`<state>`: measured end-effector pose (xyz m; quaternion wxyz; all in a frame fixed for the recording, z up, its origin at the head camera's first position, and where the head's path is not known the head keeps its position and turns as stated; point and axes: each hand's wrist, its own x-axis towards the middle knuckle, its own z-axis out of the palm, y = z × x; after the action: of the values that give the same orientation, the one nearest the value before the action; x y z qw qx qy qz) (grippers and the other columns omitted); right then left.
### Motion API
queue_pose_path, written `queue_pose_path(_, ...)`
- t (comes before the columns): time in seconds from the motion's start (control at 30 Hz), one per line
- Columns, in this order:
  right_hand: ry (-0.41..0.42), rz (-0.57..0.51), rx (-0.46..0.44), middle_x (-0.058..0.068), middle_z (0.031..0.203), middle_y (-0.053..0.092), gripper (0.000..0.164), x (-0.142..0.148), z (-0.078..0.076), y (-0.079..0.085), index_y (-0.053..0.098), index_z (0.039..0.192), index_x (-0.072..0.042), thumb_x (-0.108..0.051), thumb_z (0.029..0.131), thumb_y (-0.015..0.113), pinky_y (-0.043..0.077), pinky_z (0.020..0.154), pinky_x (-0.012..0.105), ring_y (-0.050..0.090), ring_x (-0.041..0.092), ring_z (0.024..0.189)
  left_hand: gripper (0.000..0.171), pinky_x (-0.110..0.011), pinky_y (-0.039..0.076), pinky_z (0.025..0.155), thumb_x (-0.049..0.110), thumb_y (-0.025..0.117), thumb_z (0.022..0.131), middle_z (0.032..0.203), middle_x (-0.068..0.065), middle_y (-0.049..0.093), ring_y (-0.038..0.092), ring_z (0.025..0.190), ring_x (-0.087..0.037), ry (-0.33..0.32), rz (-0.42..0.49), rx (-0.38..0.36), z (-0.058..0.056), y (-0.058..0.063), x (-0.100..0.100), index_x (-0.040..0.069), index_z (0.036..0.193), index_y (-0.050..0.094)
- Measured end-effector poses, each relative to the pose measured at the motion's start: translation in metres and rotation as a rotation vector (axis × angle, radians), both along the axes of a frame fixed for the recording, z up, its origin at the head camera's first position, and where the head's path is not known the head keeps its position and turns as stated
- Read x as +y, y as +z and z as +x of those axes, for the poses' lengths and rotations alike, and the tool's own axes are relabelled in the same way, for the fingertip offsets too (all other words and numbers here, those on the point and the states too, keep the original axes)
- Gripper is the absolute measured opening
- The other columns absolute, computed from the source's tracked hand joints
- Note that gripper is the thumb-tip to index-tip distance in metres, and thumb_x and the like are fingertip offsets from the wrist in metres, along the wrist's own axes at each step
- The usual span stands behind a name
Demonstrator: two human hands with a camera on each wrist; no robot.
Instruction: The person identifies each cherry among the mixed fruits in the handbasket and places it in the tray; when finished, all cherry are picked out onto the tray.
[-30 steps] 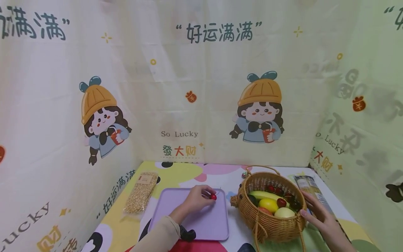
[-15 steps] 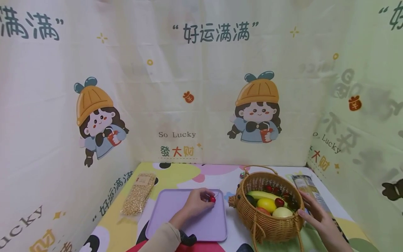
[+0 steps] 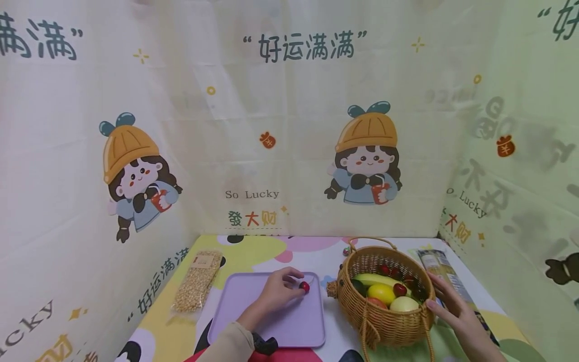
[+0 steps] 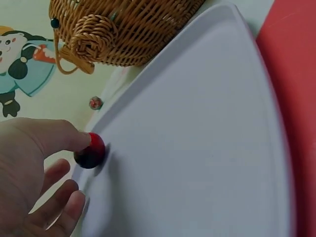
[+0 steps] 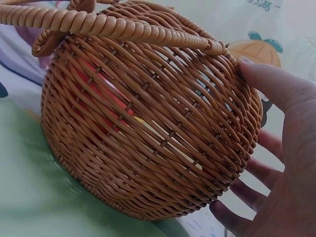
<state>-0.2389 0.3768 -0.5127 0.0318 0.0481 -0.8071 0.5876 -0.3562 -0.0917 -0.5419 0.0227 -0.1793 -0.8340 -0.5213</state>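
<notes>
A red cherry [image 3: 304,287] lies at the right side of the lilac tray [image 3: 246,306], its thin stem pointing up. My left hand [image 3: 277,292] is over the tray with its fingers spread; in the left wrist view the thumb touches the cherry [image 4: 90,154] while the other fingers stand away from it. My right hand [image 3: 456,307] rests against the right side of a wicker basket [image 3: 400,329] with a pig's snout, thumb at the rim and fingers along the wall. Inside are a yellow lemon [image 3: 381,293], a banana [image 3: 368,279], a pale round fruit [image 3: 405,304] and several cherries.
A bag of pale kernels [image 3: 197,284] lies left of the tray. Behind the right hand is a clear packet [image 3: 445,269]. A tiny red and green object [image 3: 346,251] sits behind the basket. Printed cloth walls [image 3: 289,166] enclose the table at the back and sides.
The left hand's fingers have spread off the cherry, which stays at the tray's right side. The right hand keeps its place on the basket. The head view has shifted slightly.
</notes>
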Motion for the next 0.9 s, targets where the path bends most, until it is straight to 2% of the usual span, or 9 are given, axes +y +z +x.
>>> queue_pose_path(0.13,0.003,-0.003,-0.003,-0.019,0.161,0.032,0.070,0.002,0.001,0.000,0.016,0.179,-0.015,-0.024,0.119,0.051,0.060,0.089,0.022,0.039,-0.032,0.119,0.035,-0.037,0.064,0.091,0.018,0.093,0.088,0.123,-0.014,0.079,0.075,0.112,-0.031,0.003,0.007,0.004,0.004,0.011,0.003,0.011,0.120,0.080)
queue_pose_path(0.27,-0.003,-0.006,-0.028,-0.015,0.163,0.032,0.071,0.003,0.002,0.002,0.013,0.180,-0.014,-0.026,0.120,0.050,0.059,0.089,0.022,0.039,-0.032,0.119,0.033,-0.036,0.066,0.094,0.019,0.091,0.091,0.126,-0.014,0.079,0.075,0.118,-0.040,-0.060,0.034,0.054,0.009,0.030,0.014,0.012,0.121,0.080)
queue_pose_path(0.33,-0.007,-0.008,-0.032,-0.013,0.164,0.032,0.071,0.002,0.003,0.003,0.014,0.180,-0.015,-0.027,0.120,0.050,0.059,0.090,0.024,0.040,-0.031,0.119,0.030,-0.035,0.065,0.096,0.022,0.089,0.093,0.125,-0.007,0.079,0.075,0.117,-0.035,-0.090,0.032,0.066,0.013,0.043,0.022,0.017,0.121,0.081)
queue_pose_path(0.5,-0.004,-0.018,-0.008,-0.027,0.154,0.036,0.070,0.002,0.003,0.001,0.017,0.179,-0.017,-0.024,0.119,0.051,0.059,0.091,0.025,0.042,-0.030,0.121,0.026,-0.038,0.065,0.100,0.026,0.087,0.096,0.125,-0.001,0.080,0.073,0.113,-0.015,-0.161,0.031,0.099,0.027,0.076,0.045,0.021,0.121,0.081)
queue_pose_path(0.57,0.005,-0.026,0.001,-0.033,0.149,0.036,0.069,0.002,0.003,-0.001,0.017,0.179,-0.016,-0.023,0.119,0.051,0.059,0.091,0.023,0.042,-0.029,0.122,0.025,-0.042,0.065,0.101,0.026,0.086,0.097,0.126,-0.002,0.080,0.074,0.113,-0.016,-0.195,0.035,0.117,0.031,0.088,0.054,0.021,0.121,0.081)
queue_pose_path(0.63,0.003,-0.034,-0.005,-0.033,0.149,0.035,0.069,0.001,0.003,-0.001,0.018,0.179,-0.016,-0.024,0.119,0.051,0.059,0.090,0.024,0.043,-0.029,0.122,0.024,-0.047,0.065,0.103,0.026,0.085,0.098,0.126,-0.002,0.080,0.075,0.114,-0.021,-0.233,0.031,0.130,0.034,0.100,0.063,0.022,0.121,0.081)
queue_pose_path(0.73,-0.003,-0.034,-0.016,-0.025,0.155,0.035,0.069,-0.001,0.003,0.000,0.018,0.179,-0.016,-0.025,0.119,0.052,0.059,0.092,0.026,0.042,-0.028,0.122,0.024,-0.042,0.064,0.103,0.027,0.084,0.100,0.126,-0.003,0.081,0.075,0.117,-0.028,-0.302,0.004,0.138,0.036,0.116,0.076,0.021,0.123,0.081)
queue_pose_path(0.8,-0.020,-0.028,-0.026,-0.014,0.162,0.035,0.069,-0.003,0.003,0.001,0.019,0.179,-0.017,-0.028,0.119,0.052,0.060,0.093,0.032,0.042,-0.028,0.122,0.023,-0.036,0.064,0.103,0.026,0.083,0.101,0.124,-0.001,0.081,0.075,0.118,-0.028,-0.353,-0.021,0.141,0.034,0.125,0.086,0.020,0.123,0.081)
queue_pose_path(0.9,-0.035,-0.014,-0.035,0.007,0.173,0.030,0.070,-0.004,0.003,0.003,0.018,0.179,-0.017,-0.030,0.119,0.052,0.059,0.101,0.045,0.040,-0.026,0.123,0.020,-0.025,0.062,0.099,0.026,0.083,0.101,0.119,0.007,0.079,0.075,0.115,-0.020,-0.413,-0.092,0.148,0.028,0.138,0.099,0.023,0.121,0.083)
